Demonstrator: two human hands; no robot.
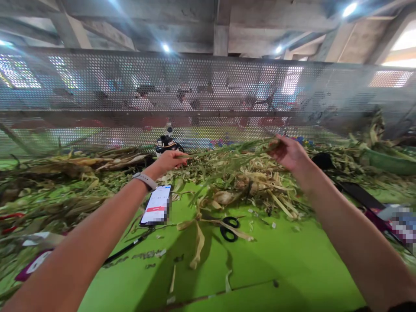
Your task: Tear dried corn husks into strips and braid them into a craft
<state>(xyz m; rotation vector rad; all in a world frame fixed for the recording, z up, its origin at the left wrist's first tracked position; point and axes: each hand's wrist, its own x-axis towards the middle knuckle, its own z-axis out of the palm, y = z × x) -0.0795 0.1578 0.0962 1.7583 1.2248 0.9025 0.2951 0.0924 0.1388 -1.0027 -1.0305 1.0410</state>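
Long thin green leaf strips (234, 152) stretch between my two hands above a heap of dried leaves. One end is pinched by my left hand (172, 159), whose wrist wears a pale band. The other end is gripped by my right hand (287, 151), with its fingers closed. Below the strips lies a pile of curled, dry, pale husk-like leaves (260, 182). Black scissor handles (230, 229) show on the green tabletop (260, 273) in front of the pile; leaves cover the blades.
A phone (157, 206) with a lit screen lies below my left wrist. A black-and-white container (165, 143) stands behind my left hand. More dried leaves (123, 158) spread along the left. A green basin (390, 161) sits at the right. A perforated metal screen (208, 86) closes the back; people show through it.
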